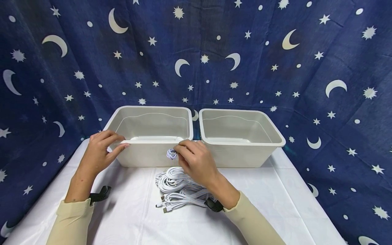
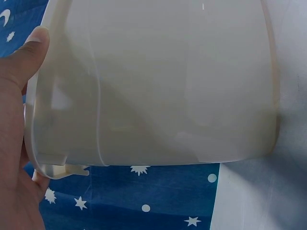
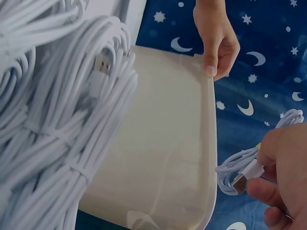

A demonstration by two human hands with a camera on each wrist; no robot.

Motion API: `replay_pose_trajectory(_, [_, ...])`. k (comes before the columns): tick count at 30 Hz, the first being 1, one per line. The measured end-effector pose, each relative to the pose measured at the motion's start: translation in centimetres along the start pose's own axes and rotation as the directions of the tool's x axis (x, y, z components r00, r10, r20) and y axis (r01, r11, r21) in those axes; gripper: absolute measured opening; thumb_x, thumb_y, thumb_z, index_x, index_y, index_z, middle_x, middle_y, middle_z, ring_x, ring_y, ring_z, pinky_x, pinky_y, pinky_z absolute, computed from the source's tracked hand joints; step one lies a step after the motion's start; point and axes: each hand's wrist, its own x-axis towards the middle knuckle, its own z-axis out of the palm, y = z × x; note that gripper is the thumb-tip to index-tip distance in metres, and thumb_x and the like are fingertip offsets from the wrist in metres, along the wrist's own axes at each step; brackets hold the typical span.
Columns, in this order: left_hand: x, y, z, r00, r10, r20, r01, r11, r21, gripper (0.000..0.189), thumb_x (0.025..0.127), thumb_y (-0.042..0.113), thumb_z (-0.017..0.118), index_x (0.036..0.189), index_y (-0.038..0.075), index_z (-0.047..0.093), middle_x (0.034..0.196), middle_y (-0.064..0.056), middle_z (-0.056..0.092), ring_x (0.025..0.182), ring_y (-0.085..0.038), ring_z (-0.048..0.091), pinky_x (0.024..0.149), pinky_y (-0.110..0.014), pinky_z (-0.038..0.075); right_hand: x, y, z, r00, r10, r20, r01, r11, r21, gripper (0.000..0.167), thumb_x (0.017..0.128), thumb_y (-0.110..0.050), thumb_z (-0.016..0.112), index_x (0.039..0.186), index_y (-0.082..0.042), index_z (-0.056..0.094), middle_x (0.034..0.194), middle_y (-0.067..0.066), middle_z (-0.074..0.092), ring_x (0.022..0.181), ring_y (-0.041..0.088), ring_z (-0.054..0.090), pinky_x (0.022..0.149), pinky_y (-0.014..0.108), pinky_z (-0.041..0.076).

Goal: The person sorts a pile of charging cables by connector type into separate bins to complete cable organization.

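My left hand (image 1: 98,153) grips the rim of the left off-white plastic bin (image 1: 139,156) at its front left corner. In the left wrist view the thumb (image 2: 37,45) lies along that rim, with the bin's smooth wall beside it. A small coiled white USB cable (image 1: 172,154) is pinched in my right hand (image 1: 198,162), close to the front right part of the same bin's rim. The right wrist view shows its metal plug (image 3: 239,183) by the fingertips. Below the right hand, a pile of bundled white cables (image 1: 177,185) lies on the table, partly hidden by the forearm.
A second off-white bin (image 1: 242,156) stands just right of the first, with a narrow gap between them. Both stand on a white tablecloth (image 1: 131,217). Behind and at the sides hangs a dark blue curtain (image 1: 202,81) with moons and stars.
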Motion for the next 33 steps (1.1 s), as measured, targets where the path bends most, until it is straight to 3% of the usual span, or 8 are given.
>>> replay_pose_trajectory(22, [0.0,-0.2,0.1,1.0,0.0,0.003,0.0,1.0,0.006,0.025,0.075,0.007,0.093,0.095,0.005,0.078,0.092,-0.008,0.068,0.084,-0.024,0.061,0.082,-0.052,0.038,3.5,2.3,2.3,0.997,0.055,0.044,-0.051,0.995,-0.089,0.02,0.089,-0.001,0.071,0.105,-0.011,0.078,0.103,0.0,0.072,0.089,0.014,0.069,0.071,0.03,0.05])
replay_pose_trajectory(33, [-0.1,-0.2,0.1,1.0,0.001,0.002,-0.001,1.0,0.007,0.025,0.075,0.007,0.093,0.094,0.005,0.077,0.093,-0.008,0.069,0.086,-0.026,0.061,0.083,-0.053,0.038,3.4,2.6,3.1,0.995,0.084,0.061,-0.079,0.994,-0.072,0.023,0.083,0.001,0.076,0.103,-0.011,0.08,0.102,0.001,0.072,0.088,0.014,0.069,0.069,0.031,0.048])
